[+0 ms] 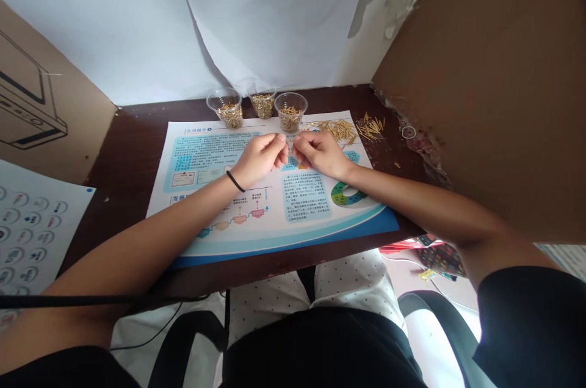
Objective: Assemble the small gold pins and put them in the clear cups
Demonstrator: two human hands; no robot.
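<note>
on the counter (123, 150) lies a printed sheet (274, 241). along its far edge stand three plastic cups holding pins (231, 115): the left cup (224, 106) and right cup (290, 111) at the edge, the middle cup (262, 101) just behind it, between them. right of the right cup, a loose pile of pins (332, 130) lies on the sheet, with a second pile (370, 127) further right on the counter. the left hand (259, 159) and right hand (321, 154) meet over the sheet just before the right cup, between a left cardboard panel (46, 95) and a right cardboard panel (480, 89)
</note>
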